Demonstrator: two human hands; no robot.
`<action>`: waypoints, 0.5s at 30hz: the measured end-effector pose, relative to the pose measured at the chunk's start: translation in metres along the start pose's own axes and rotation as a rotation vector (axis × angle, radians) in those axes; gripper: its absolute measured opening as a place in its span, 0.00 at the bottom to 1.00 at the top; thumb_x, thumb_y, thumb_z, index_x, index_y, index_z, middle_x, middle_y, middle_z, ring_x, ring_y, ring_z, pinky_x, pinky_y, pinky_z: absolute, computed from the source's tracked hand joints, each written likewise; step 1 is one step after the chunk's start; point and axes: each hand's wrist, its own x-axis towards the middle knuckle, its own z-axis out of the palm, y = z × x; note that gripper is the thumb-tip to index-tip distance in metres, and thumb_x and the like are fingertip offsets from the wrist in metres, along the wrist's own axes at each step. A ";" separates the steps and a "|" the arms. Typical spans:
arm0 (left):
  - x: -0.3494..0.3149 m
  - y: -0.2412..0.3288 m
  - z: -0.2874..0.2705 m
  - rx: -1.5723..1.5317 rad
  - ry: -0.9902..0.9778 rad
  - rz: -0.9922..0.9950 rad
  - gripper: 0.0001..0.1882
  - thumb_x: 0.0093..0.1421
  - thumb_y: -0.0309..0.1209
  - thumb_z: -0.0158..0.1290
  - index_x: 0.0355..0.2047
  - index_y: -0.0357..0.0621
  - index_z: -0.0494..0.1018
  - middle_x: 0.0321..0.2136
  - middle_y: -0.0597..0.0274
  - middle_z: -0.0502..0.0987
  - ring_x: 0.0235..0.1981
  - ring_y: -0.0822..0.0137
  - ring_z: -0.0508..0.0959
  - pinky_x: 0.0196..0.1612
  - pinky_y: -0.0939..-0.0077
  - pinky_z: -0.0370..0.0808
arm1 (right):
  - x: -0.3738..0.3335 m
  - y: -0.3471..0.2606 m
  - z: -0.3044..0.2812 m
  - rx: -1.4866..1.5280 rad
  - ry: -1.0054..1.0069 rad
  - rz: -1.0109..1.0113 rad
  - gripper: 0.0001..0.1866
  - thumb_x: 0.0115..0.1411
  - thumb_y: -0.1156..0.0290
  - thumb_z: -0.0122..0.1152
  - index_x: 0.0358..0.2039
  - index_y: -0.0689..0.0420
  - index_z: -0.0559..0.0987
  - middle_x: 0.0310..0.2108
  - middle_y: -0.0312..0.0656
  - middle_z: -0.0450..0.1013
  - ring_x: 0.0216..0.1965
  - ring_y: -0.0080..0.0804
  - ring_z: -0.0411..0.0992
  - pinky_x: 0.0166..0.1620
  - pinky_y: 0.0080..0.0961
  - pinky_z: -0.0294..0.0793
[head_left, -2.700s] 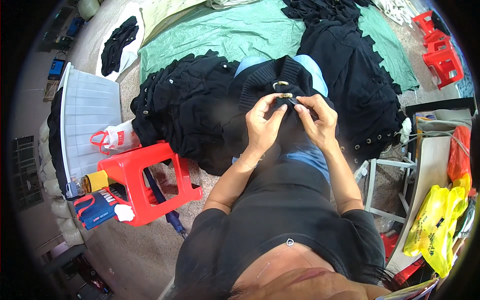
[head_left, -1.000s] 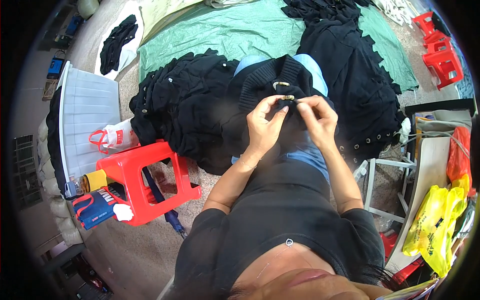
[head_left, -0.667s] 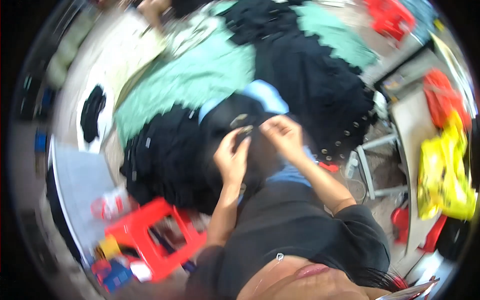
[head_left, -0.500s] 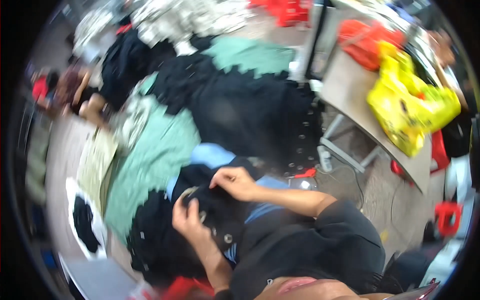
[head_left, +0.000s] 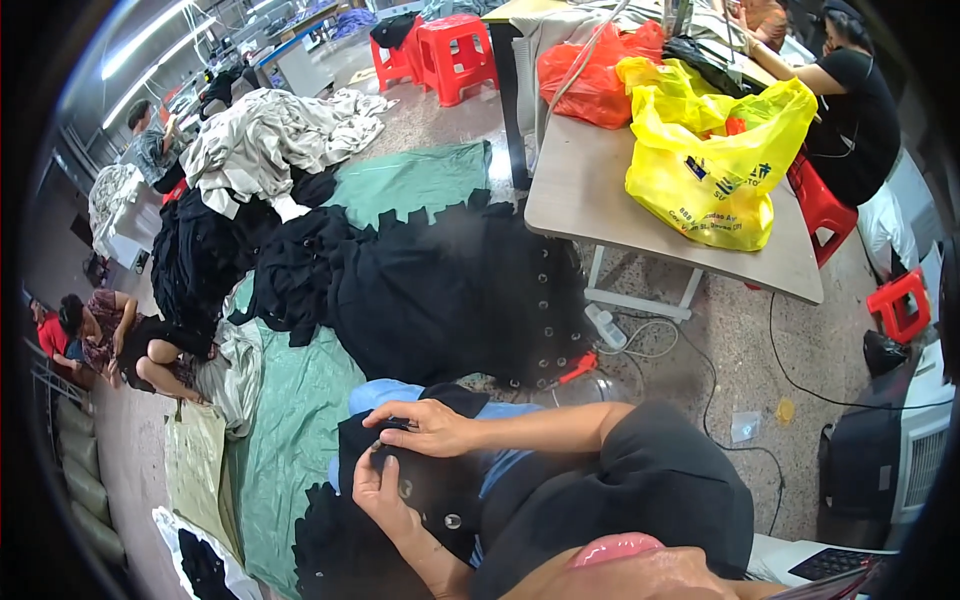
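A black cloth with metal eyelets lies across my lap. My left hand is closed in a pinch on its upper edge, thumb and fingertips raised. Just above, my right hand curls over the same edge from the right, its fingertips almost meeting the left ones. A small shiny spot shows between the two hands, too small to name. A round metal eyelet sits lower on the cloth, right of my left wrist. Light blue fabric shows beneath the black cloth.
Ahead lies a heap of black cloth pieces on a green sheet. A table at right bears a yellow plastic bag and a red bag. Cables run over the floor. Other people sit left and right.
My hands have come closer together at the cloth's edge; the right hand has moved left, over the left fingertips. The view has shifted, showing more of the room at the top.
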 end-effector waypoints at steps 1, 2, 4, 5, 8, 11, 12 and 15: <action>0.000 -0.001 -0.001 -0.008 -0.018 -0.006 0.14 0.57 0.17 0.54 0.45 0.29 0.73 0.40 0.56 0.78 0.40 0.70 0.78 0.47 0.79 0.73 | 0.001 0.003 0.000 -0.002 -0.001 -0.003 0.17 0.66 0.60 0.55 0.51 0.56 0.75 0.49 0.41 0.76 0.48 0.35 0.75 0.47 0.30 0.73; 0.000 0.000 -0.001 -0.009 -0.017 -0.002 0.14 0.57 0.17 0.54 0.45 0.29 0.73 0.40 0.56 0.78 0.40 0.70 0.78 0.47 0.79 0.73 | 0.002 0.008 0.000 0.037 -0.044 -0.043 0.18 0.67 0.60 0.54 0.52 0.56 0.74 0.49 0.41 0.75 0.50 0.34 0.74 0.49 0.30 0.72; -0.002 0.001 0.000 0.005 -0.047 0.000 0.15 0.57 0.18 0.55 0.45 0.30 0.74 0.41 0.57 0.78 0.43 0.69 0.76 0.50 0.78 0.70 | 0.003 0.014 0.000 0.076 -0.086 -0.081 0.19 0.67 0.59 0.54 0.53 0.57 0.74 0.50 0.41 0.75 0.51 0.33 0.73 0.51 0.30 0.72; -0.004 0.004 -0.001 0.004 -0.047 0.003 0.15 0.57 0.18 0.55 0.45 0.30 0.74 0.41 0.57 0.78 0.43 0.69 0.76 0.50 0.78 0.70 | 0.003 0.016 0.001 0.097 -0.147 -0.094 0.20 0.67 0.59 0.53 0.54 0.57 0.73 0.51 0.41 0.74 0.52 0.32 0.73 0.53 0.29 0.70; -0.007 0.011 -0.002 0.062 -0.055 0.029 0.15 0.56 0.16 0.54 0.45 0.29 0.74 0.43 0.55 0.77 0.46 0.67 0.75 0.52 0.78 0.70 | 0.006 0.017 0.000 0.190 -0.278 -0.077 0.22 0.69 0.57 0.51 0.56 0.57 0.72 0.52 0.42 0.73 0.54 0.31 0.71 0.57 0.28 0.67; -0.010 0.015 -0.002 0.060 -0.095 0.030 0.15 0.55 0.15 0.55 0.45 0.29 0.73 0.44 0.54 0.77 0.47 0.66 0.75 0.54 0.76 0.69 | 0.007 0.014 -0.002 0.199 -0.388 -0.062 0.23 0.68 0.55 0.52 0.56 0.57 0.72 0.50 0.42 0.74 0.52 0.30 0.71 0.56 0.27 0.68; -0.010 0.015 -0.002 0.058 -0.095 0.031 0.15 0.55 0.15 0.55 0.45 0.29 0.73 0.44 0.54 0.77 0.47 0.66 0.75 0.54 0.76 0.69 | 0.007 0.015 -0.001 0.197 -0.389 -0.062 0.23 0.68 0.55 0.52 0.56 0.57 0.72 0.50 0.42 0.74 0.52 0.30 0.71 0.56 0.27 0.68; -0.011 0.015 -0.003 0.020 -0.120 0.040 0.15 0.56 0.15 0.56 0.45 0.29 0.73 0.46 0.53 0.76 0.49 0.66 0.75 0.55 0.76 0.69 | 0.008 0.018 -0.002 0.165 -0.395 -0.068 0.22 0.63 0.56 0.59 0.51 0.58 0.75 0.44 0.42 0.76 0.46 0.28 0.73 0.50 0.25 0.70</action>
